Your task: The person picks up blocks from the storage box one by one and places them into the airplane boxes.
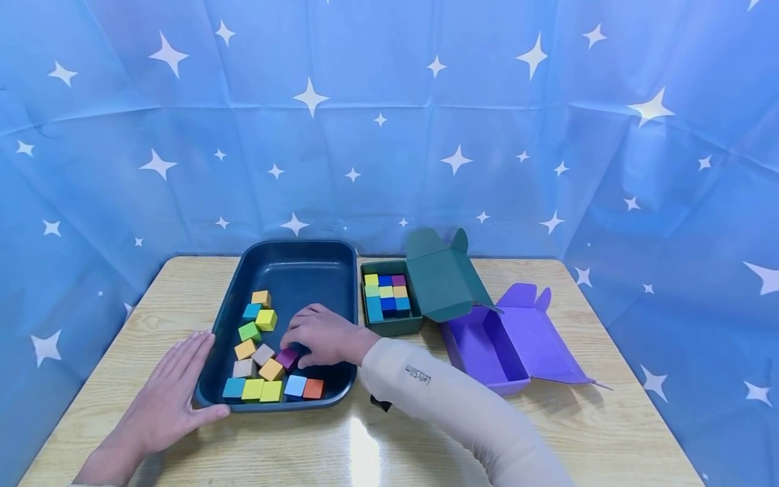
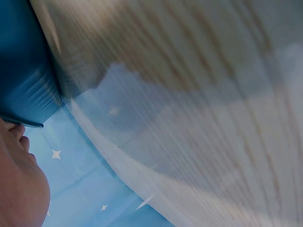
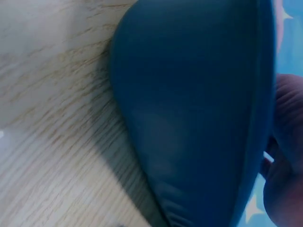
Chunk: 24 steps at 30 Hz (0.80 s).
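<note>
A dark blue tray holds several coloured wooden cubes, among them a yellow cube, a green cube and an orange-red cube. My right hand reaches over the tray's right side, its thumb and fingertips at a purple cube that it seems to pinch; the fingers partly hide the contact. With straight fingers, my left hand rests along the tray's left rim, thumb near the front corner. In the right wrist view the tray wall covers most of the right hand.
A green box with its lid raised stands right of the tray, with rows of coloured cubes inside. Beside it a purple box lies with its lid folded back. A star-patterned blue cloth hangs behind the wooden table.
</note>
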### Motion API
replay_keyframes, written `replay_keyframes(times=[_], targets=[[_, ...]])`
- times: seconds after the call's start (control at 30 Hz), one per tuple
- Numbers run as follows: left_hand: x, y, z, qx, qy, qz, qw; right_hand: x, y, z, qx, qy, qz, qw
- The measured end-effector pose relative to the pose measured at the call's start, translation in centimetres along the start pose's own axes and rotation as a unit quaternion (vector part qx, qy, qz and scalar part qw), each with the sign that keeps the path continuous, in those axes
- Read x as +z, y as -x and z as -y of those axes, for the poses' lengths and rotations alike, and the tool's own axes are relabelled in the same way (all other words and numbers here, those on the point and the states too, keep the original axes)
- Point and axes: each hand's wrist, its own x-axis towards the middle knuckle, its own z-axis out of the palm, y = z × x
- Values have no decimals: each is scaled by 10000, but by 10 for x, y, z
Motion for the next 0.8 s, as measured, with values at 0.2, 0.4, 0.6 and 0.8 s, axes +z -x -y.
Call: replay_keyframes(times=[0.2,0.4,0.6,0.8], targets=[[0,0,0,-6,7,58,10000,9,-8,-1,78,21,4,10000],[1,0,0,3,13,53,10000,11,-11,-1,79,-98,4,9999],[1,1,2,56,43,18,10000,14,-14,0,18,-166,3,9999],[2,0,2,102,62,-15,9999,14,-14,2,43,-189,51,9998]])
